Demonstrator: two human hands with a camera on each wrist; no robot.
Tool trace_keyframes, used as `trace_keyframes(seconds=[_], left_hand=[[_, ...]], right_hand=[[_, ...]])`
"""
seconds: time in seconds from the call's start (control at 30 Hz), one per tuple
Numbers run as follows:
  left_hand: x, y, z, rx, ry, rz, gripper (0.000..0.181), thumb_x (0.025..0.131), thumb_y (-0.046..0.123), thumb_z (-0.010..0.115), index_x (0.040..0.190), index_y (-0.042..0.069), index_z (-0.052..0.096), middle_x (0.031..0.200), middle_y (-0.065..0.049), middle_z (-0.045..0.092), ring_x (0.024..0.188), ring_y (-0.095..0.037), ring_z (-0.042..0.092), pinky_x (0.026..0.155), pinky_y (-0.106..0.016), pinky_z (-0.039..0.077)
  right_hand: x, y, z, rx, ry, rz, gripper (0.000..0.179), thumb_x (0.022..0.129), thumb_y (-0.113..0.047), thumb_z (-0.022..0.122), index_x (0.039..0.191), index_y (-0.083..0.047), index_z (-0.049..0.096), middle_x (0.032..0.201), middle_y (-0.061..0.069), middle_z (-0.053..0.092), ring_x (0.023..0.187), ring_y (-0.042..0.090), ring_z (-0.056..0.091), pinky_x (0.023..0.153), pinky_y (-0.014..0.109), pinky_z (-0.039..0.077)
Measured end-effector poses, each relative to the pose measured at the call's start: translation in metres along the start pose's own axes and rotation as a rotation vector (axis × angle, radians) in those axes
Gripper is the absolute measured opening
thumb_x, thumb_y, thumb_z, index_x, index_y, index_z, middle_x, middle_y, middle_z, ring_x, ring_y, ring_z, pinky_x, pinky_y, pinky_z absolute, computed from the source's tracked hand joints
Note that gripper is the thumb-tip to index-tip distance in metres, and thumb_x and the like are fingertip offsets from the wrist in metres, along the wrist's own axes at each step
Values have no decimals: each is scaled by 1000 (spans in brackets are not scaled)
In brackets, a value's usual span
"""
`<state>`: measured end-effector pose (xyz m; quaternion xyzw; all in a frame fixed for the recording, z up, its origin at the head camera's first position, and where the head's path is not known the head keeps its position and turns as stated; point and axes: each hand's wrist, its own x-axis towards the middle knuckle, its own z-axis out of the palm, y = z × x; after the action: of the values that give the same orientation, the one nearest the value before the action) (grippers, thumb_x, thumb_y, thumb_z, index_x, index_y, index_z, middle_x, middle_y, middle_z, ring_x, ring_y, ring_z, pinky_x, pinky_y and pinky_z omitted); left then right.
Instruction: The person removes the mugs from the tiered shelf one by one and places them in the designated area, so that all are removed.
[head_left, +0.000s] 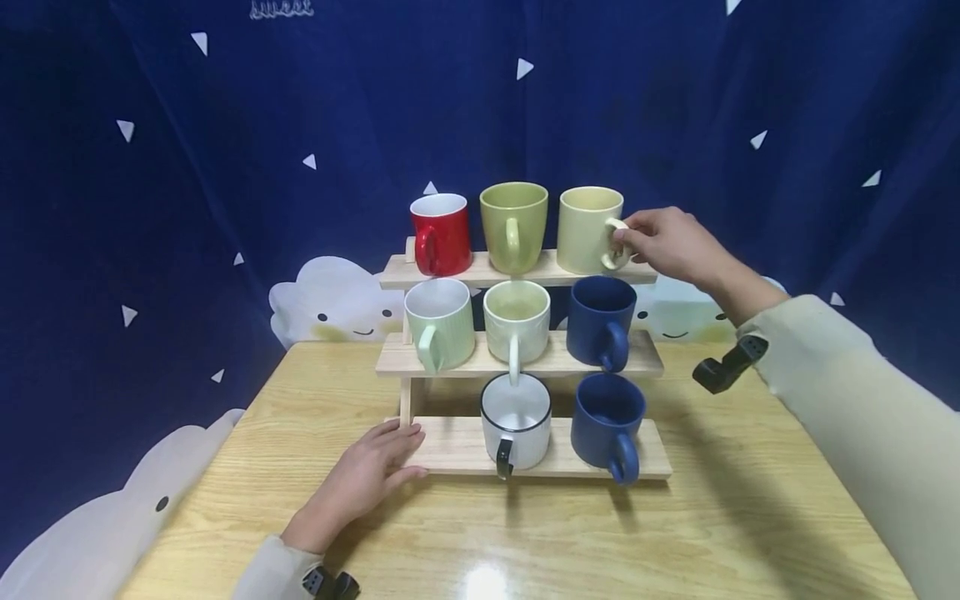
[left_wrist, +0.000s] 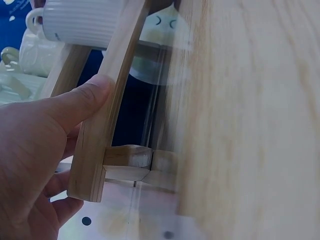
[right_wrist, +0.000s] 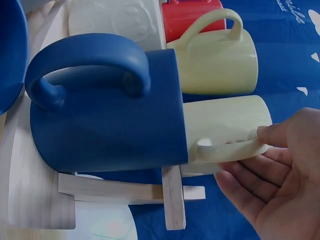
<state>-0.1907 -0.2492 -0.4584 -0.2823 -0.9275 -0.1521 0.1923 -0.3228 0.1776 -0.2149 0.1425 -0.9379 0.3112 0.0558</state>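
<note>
A three-tier wooden display rack (head_left: 446, 454) stands on the table with mugs on every tier. My left hand (head_left: 375, 467) holds the left end of its bottom board; in the left wrist view the thumb lies on the board (left_wrist: 92, 160) and the fingers go behind it. At the top right, my right hand (head_left: 671, 242) pinches the handle of a pale yellow mug (head_left: 581, 233) between thumb and fingers. That mug sits upright on the top board, beside an olive-green mug (head_left: 506, 217) and a red mug (head_left: 453, 242).
The middle tier bears a mint mug (head_left: 453, 333), a cream mug (head_left: 525, 333) and a navy mug (head_left: 592, 321). Below are a white black-rimmed mug (head_left: 517, 433) and another navy mug (head_left: 600, 433). A dark blue curtain (head_left: 375, 108) hangs behind the wooden table (head_left: 300, 417).
</note>
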Motion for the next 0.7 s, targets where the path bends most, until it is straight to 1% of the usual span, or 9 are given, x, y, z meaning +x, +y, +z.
trace_keyframes(seconds=[0.03,0.1,0.2,0.27,0.37,0.47,0.6,0.7], left_hand=[[0,0,0,-1,1,-2,55,83,44,75,126,10,67,132,-5,62,123,-36,54,104,-50,44],[0,0,1,2,3,-6,55,82,44,76,125,10,67,131,-5,62,123,-36,55,103,-50,45],[0,0,1,-3,5,-5,56,82,43,76,125,10,67,131,-6,62,123,-37,54,103,-51,44],[0,0,1,-8,3,-3,56,81,43,76,125,9,67,131,-6,62,123,-37,54,103,-52,44],[-1,1,1,-15,-2,-5,56,82,43,75,125,8,67,131,-7,62,123,-38,53,104,-52,43],[-1,1,1,-8,-3,-7,56,82,44,75,126,9,67,131,-7,62,123,-38,54,103,-53,44],[0,2,1,-1,3,-5,55,82,42,76,125,9,67,131,-7,62,123,-38,54,102,-53,45],[0,2,0,-6,-2,-10,55,82,42,76,125,9,67,132,-7,62,123,-38,53,103,-53,44]], right_hand=[[0,1,-1,16,-3,9,42,104,-37,47,117,-1,64,118,21,64,102,36,61,84,47,50],[0,3,-3,43,-2,22,40,104,-35,47,116,0,64,116,20,63,101,35,61,83,44,49],[-1,6,-5,101,-4,46,37,105,-30,46,117,1,63,113,18,63,100,30,58,83,39,50],[-1,7,-5,141,-10,57,35,105,-27,46,118,3,61,112,18,63,100,27,57,85,37,52],[-1,9,-6,191,-22,65,33,106,-22,45,120,5,59,111,19,63,101,25,58,90,38,54],[0,12,-8,219,-31,74,32,106,-19,43,120,7,56,110,19,62,100,24,59,94,42,53],[1,15,-10,260,-21,85,32,106,-17,44,121,9,54,108,18,63,99,23,60,96,45,52],[1,18,-12,292,-9,94,33,105,-16,46,123,11,54,104,15,65,98,22,61,95,42,53]])
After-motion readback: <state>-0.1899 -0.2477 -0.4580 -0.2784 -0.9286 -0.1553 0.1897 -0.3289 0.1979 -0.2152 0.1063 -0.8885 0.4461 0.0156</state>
